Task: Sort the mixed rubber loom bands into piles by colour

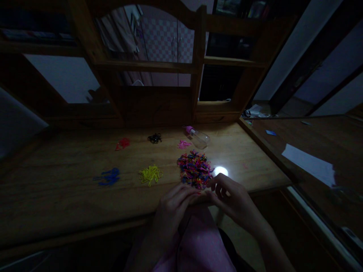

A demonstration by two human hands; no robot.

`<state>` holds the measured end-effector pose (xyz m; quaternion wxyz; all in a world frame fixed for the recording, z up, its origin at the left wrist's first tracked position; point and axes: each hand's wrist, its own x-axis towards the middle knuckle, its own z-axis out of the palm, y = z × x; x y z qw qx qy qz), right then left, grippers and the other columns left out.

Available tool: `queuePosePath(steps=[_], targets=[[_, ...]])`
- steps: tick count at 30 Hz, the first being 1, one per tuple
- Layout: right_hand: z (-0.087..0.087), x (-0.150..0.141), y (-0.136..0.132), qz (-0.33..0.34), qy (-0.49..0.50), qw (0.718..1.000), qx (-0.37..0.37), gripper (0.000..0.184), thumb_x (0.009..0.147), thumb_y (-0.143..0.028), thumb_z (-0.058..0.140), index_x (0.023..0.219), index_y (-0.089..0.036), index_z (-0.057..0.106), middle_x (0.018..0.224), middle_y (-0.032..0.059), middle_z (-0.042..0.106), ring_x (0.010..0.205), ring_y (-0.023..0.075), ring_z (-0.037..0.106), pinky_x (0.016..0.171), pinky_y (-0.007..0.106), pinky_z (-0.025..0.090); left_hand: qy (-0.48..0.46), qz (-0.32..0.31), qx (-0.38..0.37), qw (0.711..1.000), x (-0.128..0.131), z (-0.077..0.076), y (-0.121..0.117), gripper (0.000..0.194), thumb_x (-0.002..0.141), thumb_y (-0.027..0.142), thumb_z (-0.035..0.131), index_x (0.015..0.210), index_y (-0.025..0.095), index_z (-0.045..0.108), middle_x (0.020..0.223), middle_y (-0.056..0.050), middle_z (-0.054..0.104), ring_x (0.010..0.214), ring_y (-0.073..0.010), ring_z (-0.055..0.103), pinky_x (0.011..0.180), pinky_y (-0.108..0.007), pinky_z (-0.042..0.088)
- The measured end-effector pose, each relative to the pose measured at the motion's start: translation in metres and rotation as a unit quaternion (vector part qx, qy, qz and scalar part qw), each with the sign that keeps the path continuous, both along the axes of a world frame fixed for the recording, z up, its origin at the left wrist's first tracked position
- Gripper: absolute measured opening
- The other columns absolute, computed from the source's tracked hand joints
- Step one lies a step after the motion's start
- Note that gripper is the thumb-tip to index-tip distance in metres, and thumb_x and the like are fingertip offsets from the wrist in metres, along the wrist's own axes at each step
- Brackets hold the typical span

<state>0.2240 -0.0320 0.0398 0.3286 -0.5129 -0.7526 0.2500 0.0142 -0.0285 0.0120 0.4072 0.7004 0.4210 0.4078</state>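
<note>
A mixed heap of multicoloured rubber bands [195, 169] lies on the wooden desk, right in front of my hands. My left hand [176, 204] is at the desk's front edge, fingers pressed together, with a bit of red band [197, 193] showing at the fingertips. Beside the heap's lower right side, my right hand [231, 196] has its fingers bent, thumb and index finger apart; nothing shows between them. Sorted by colour, smaller piles lie around: yellow bands [151, 174], blue bands [110, 176], red bands [123, 143], black bands [154, 138] and pink bands [184, 144].
A clear bottle with a pink cap [200, 138] lies on its side behind the heap. The desk's wooden shelf frame [159, 67] rises at the back. To the right, another brown surface holds a white paper sheet [309, 163] and a small blue card [270, 132].
</note>
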Motion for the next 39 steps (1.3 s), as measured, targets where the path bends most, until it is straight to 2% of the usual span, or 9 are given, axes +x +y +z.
queuePosePath(steps=[4, 8, 11, 15, 18, 26, 32, 36, 39], targets=[[-0.004, 0.007, 0.018, -0.04, -0.025, 0.999, 0.022, 0.017, 0.089, -0.017, 0.059, 0.105, -0.022, 0.06, 0.095, 0.0042, 0.062, 0.072, 0.0137, 0.057, 0.063, 0.025, 0.046, 0.014, 0.1, -0.042, 0.994, -0.012, 0.0, 0.013, 0.013, 0.091, 0.027, 0.061, 0.085, 0.024, 0.073, 0.092, 0.0, 0.071, 0.09, -0.0158, 0.066, 0.083, -0.023, 0.05], [-0.009, 0.003, 0.025, -0.006, -0.067, 0.998, 0.017, 0.011, 0.091, -0.018, 0.059, 0.1, -0.023, 0.062, 0.104, 0.0053, 0.062, 0.084, 0.0165, 0.061, 0.069, 0.026, 0.047, 0.004, 0.149, -0.097, 0.984, -0.017, -0.004, 0.019, 0.014, 0.085, 0.034, 0.067, 0.079, 0.022, 0.07, 0.084, 0.001, 0.071, 0.084, -0.0163, 0.066, 0.078, -0.023, 0.049], [-0.013, -0.006, 0.026, -0.002, -0.097, 0.995, 0.019, 0.01, 0.09, -0.021, 0.061, 0.099, -0.024, 0.062, 0.107, 0.0048, 0.061, 0.088, 0.0178, 0.062, 0.072, 0.027, 0.047, -0.007, 0.142, -0.106, 0.984, -0.019, -0.006, 0.019, 0.016, 0.085, 0.037, 0.067, 0.08, 0.021, 0.07, 0.084, 0.001, 0.071, 0.083, -0.0161, 0.066, 0.076, -0.022, 0.049], [-0.019, -0.015, 0.029, -0.024, -0.155, 0.987, 0.024, 0.006, 0.09, -0.023, 0.062, 0.095, -0.023, 0.063, 0.104, 0.0046, 0.061, 0.083, 0.0173, 0.062, 0.07, 0.027, 0.045, -0.003, 0.131, -0.102, 0.986, -0.021, -0.007, 0.02, 0.02, 0.084, 0.04, 0.067, 0.079, 0.021, 0.07, 0.083, 0.0, 0.071, 0.08, -0.0161, 0.066, 0.075, -0.023, 0.049], [-0.02, -0.016, 0.032, -0.025, -0.156, 0.987, 0.026, 0.004, 0.09, -0.022, 0.061, 0.093, -0.022, 0.063, 0.102, 0.0043, 0.061, 0.082, 0.0167, 0.061, 0.069, 0.027, 0.044, -0.018, 0.119, -0.104, 0.987, -0.022, -0.008, 0.02, 0.02, 0.084, 0.04, 0.068, 0.081, 0.021, 0.071, 0.084, -0.001, 0.072, 0.082, -0.0173, 0.067, 0.074, -0.023, 0.051], [-0.011, -0.014, 0.034, -0.035, -0.06, 0.998, 0.006, 0.007, 0.086, -0.014, 0.061, 0.084, -0.02, 0.061, 0.093, 0.0034, 0.06, 0.075, 0.0144, 0.057, 0.063, 0.024, 0.043, -0.018, 0.114, -0.089, 0.989, -0.023, -0.01, 0.023, 0.014, 0.087, 0.032, 0.066, 0.095, 0.027, 0.076, 0.098, 0.0, 0.075, 0.09, -0.0175, 0.069, 0.083, -0.025, 0.054], [-0.005, -0.014, 0.033, -0.068, 0.021, 0.997, -0.013, 0.003, 0.088, -0.017, 0.061, 0.087, -0.02, 0.063, 0.081, 0.0017, 0.062, 0.067, 0.0136, 0.055, 0.057, 0.023, 0.041, -0.037, 0.129, -0.107, 0.985, -0.021, -0.009, 0.023, 0.014, 0.085, 0.032, 0.068, 0.095, 0.027, 0.077, 0.099, 0.0, 0.076, 0.093, -0.0188, 0.07, 0.082, -0.026, 0.056], [0.001, -0.022, 0.026, -0.023, 0.05, 0.998, -0.006, 0.004, 0.089, -0.019, 0.063, 0.088, -0.02, 0.065, 0.082, 0.0013, 0.065, 0.069, 0.0134, 0.057, 0.059, 0.023, 0.042, -0.081, 0.134, -0.144, 0.977, -0.02, -0.006, 0.023, 0.015, 0.081, 0.028, 0.072, 0.094, 0.023, 0.077, 0.099, -0.002, 0.077, 0.093, -0.0194, 0.071, 0.086, -0.028, 0.057], [0.002, -0.031, 0.02, 0.033, 0.026, 0.999, 0.018, 0.007, 0.088, -0.015, 0.064, 0.087, -0.021, 0.066, 0.082, 0.001, 0.066, 0.073, 0.0138, 0.06, 0.065, 0.024, 0.044, -0.13, 0.126, -0.179, 0.967, -0.021, -0.004, 0.023, 0.018, 0.078, 0.028, 0.074, 0.094, 0.02, 0.077, 0.098, -0.004, 0.077, 0.092, -0.0202, 0.072, 0.086, -0.029, 0.058]])
